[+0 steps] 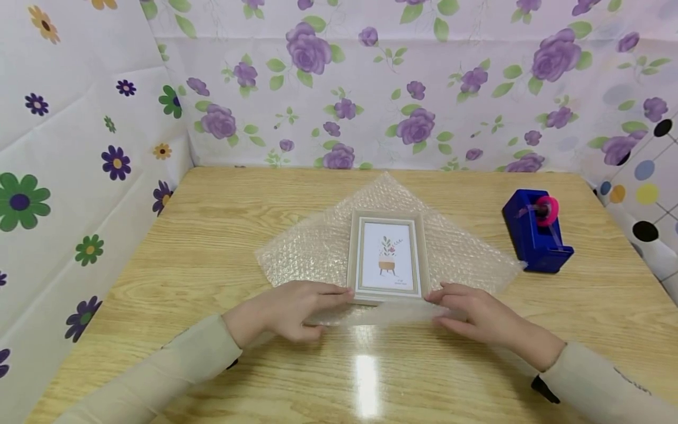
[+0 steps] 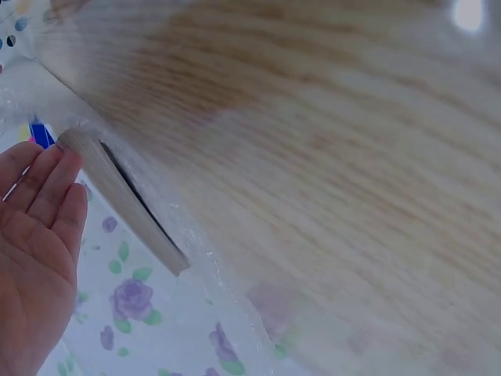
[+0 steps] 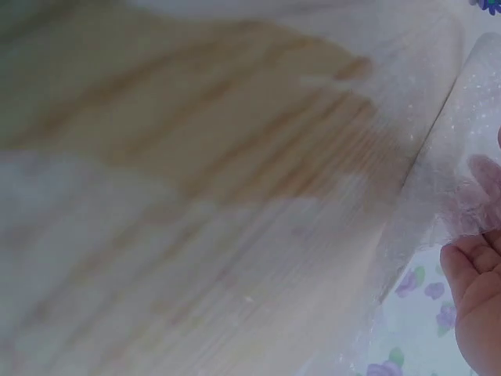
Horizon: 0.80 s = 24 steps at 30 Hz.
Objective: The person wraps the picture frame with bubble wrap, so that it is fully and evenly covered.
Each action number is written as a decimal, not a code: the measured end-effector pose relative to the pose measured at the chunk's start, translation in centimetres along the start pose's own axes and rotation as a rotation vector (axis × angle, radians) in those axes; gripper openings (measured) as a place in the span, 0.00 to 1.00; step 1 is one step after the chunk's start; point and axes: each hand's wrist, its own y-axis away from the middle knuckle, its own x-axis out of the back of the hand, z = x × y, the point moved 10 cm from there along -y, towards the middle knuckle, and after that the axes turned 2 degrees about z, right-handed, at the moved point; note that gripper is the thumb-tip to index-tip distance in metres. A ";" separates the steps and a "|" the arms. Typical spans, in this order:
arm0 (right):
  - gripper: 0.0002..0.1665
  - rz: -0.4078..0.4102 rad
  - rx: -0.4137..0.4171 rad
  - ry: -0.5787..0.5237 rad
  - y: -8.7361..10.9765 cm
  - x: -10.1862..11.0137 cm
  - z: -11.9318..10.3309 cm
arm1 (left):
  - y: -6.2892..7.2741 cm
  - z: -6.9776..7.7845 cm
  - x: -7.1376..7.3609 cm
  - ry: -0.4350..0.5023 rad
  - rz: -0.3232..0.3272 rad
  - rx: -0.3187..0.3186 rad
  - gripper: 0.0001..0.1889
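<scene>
A cream picture frame with a potted-plant print lies face up on a sheet of clear bubble wrap, turned cornerwise under it. The near part of the wrap is folded up along the frame's lower edge. At the lower left corner of the frame rests my left hand, its fingers straight in the left wrist view, tips at the frame's side. My right hand pinches the folded wrap by the lower right corner; through the film in the right wrist view, some of its fingers show.
To the right on the wooden table stands a blue tape dispenser with a pink-cored roll, close to the wrap's right corner. Flowered cloth hangs behind the table, and another patterned sheet borders its left side.
</scene>
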 end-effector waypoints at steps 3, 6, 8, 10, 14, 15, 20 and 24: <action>0.10 0.027 0.017 -0.013 -0.1 0.2 -0.2 | -0.1 -0.3 -0.1 0.039 -0.015 0.028 0.34; 0.09 0.060 0.032 -0.045 -0.2 0.5 -0.2 | -0.2 -0.6 -0.2 0.083 -0.027 0.068 0.34; 0.08 0.078 0.040 -0.065 -0.2 0.6 -0.2 | -0.4 -0.9 -0.2 0.113 -0.027 0.100 0.34; 0.09 0.092 0.048 -0.076 -0.3 0.7 -0.1 | -0.6 -1.2 -0.1 0.143 -0.015 0.128 0.34; 0.14 0.117 0.057 -0.082 -0.3 0.9 0.1 | -0.9 -1.8 0.1 0.229 0.004 0.189 0.37; 0.14 0.124 0.058 -0.079 -0.3 1.0 0.1 | -1.0 -1.9 0.1 0.249 0.005 0.202 0.37; 0.11 0.155 0.059 -0.069 -0.3 1.2 0.3 | -1.3 -2.4 0.1 0.294 0.011 0.251 0.36; 0.11 0.168 0.046 -0.078 -0.4 1.3 0.6 | -1.5 -2.7 0.4 0.309 0.047 0.252 0.32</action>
